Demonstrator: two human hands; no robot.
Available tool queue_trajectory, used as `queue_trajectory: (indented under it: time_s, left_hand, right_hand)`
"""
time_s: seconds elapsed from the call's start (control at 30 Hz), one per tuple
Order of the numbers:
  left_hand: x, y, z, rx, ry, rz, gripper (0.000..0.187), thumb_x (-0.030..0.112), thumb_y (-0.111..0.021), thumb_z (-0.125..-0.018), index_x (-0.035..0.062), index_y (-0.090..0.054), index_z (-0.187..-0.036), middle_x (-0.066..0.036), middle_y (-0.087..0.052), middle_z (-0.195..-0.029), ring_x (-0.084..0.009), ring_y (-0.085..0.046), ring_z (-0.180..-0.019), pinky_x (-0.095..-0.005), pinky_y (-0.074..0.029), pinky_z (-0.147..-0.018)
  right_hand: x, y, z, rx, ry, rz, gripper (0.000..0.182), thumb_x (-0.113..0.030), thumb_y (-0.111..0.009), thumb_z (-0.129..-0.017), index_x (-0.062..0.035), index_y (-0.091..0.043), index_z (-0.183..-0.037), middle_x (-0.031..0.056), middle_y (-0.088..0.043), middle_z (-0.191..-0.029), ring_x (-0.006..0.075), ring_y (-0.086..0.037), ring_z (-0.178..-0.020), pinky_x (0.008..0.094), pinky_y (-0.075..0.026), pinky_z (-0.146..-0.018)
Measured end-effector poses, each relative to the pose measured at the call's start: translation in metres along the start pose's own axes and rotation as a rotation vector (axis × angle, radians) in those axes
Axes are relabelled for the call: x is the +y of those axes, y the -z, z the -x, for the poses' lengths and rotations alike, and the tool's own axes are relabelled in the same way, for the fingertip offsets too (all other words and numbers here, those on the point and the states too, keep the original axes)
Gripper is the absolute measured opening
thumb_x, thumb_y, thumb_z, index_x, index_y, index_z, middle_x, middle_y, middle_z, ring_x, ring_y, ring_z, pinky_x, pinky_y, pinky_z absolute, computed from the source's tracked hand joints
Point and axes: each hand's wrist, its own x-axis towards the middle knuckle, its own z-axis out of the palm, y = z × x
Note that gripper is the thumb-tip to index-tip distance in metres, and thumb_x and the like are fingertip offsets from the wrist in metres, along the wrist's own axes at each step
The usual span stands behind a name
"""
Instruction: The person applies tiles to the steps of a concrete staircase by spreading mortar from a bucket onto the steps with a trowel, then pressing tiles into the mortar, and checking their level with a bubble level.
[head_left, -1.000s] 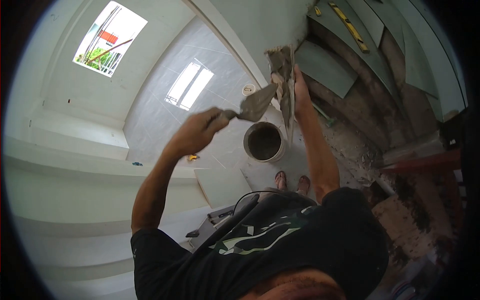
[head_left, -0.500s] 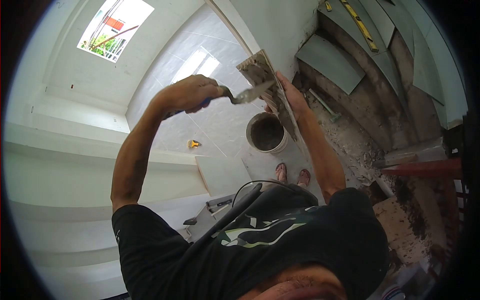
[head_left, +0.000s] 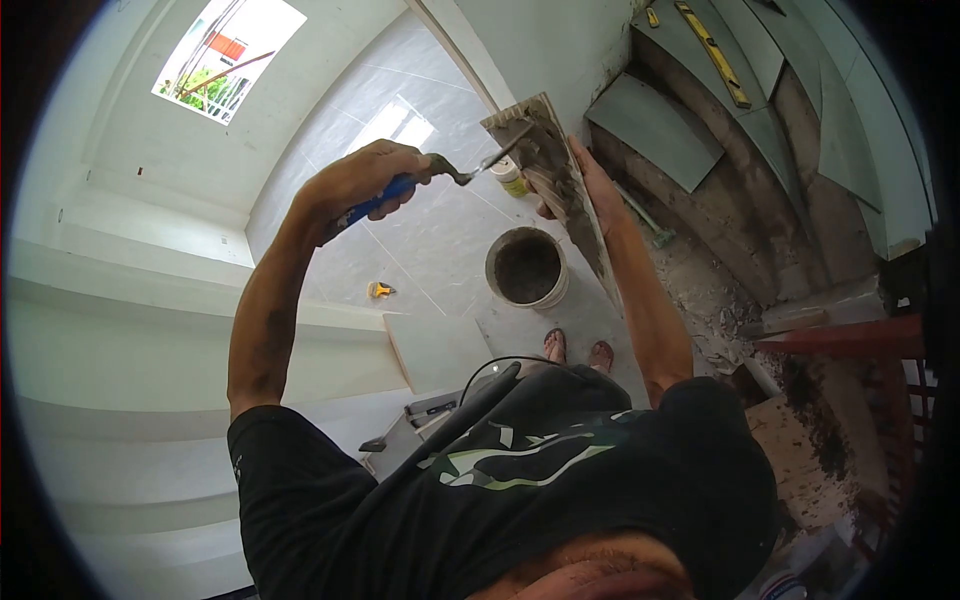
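Note:
My left hand [head_left: 377,182] is closed around the blue handle of a trowel [head_left: 479,172]. The trowel's blade rests against the mortar-smeared face of a long narrow tile piece [head_left: 575,205], near its upper end. Ridged mortar shows along that end. My right hand [head_left: 592,185] grips the tile by its edges, holding it tilted, with fingers partly hidden behind it. Just below the tile, a bucket [head_left: 493,268] of grey mortar stands on the floor in front of my feet.
Curved steps [head_left: 745,220] rise at the right, with loose tiles [head_left: 655,130] and a yellow spirit level [head_left: 712,55] on them. A hammer [head_left: 648,215] lies near the lower step. A yellow tool [head_left: 380,290] and a small container [head_left: 511,180] are on the tiled floor.
The trowel has turned so its blade shows edge-on, and more of its blue handle is visible. The tile has shifted slightly, uncovering the small container behind.

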Motion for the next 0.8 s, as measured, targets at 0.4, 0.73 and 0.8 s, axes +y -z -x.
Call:
queue_trajectory:
  time_s: [0.4, 0.73, 0.8]
  left_hand:
    - [-0.014, -0.028, -0.009, -0.134, 0.091, 0.249, 0.035, 0.033, -0.045, -0.100, 0.0024, -0.059, -0.091, 0.000, -0.054, -0.064, -0.0055, -0.046, -0.047, -0.0204, -0.040, -0.040]
    - [-0.018, -0.060, 0.003, -0.167, -0.004, 0.145, 0.032, 0.032, -0.044, -0.099, 0.0049, -0.055, -0.086, -0.001, -0.052, -0.065, -0.0073, -0.046, -0.048, -0.0238, -0.041, -0.043]
    - [-0.017, -0.062, 0.004, -0.171, 0.002, 0.138, 0.032, 0.030, -0.044, -0.099, 0.0044, -0.054, -0.083, -0.002, -0.051, -0.065, -0.0081, -0.045, -0.048, -0.0248, -0.040, -0.043]
  right_hand:
    - [-0.001, 0.000, 0.003, 0.127, 0.121, 0.150, 0.054, -0.052, -0.035, -0.101, -0.0062, -0.060, -0.115, 0.0095, -0.067, -0.085, 0.0169, -0.067, -0.067, 0.0316, -0.059, -0.051]
    - [-0.003, 0.002, -0.024, 0.144, 0.141, -0.113, 0.064, -0.054, -0.020, -0.102, -0.0038, -0.058, -0.105, 0.0131, -0.062, -0.080, 0.0235, -0.061, -0.062, 0.0375, -0.053, -0.051]
    - [-0.004, 0.009, -0.029, 0.154, 0.182, -0.149, 0.063, -0.054, -0.018, -0.102, -0.0037, -0.057, -0.106, 0.0136, -0.061, -0.078, 0.0236, -0.060, -0.061, 0.0381, -0.052, -0.050]
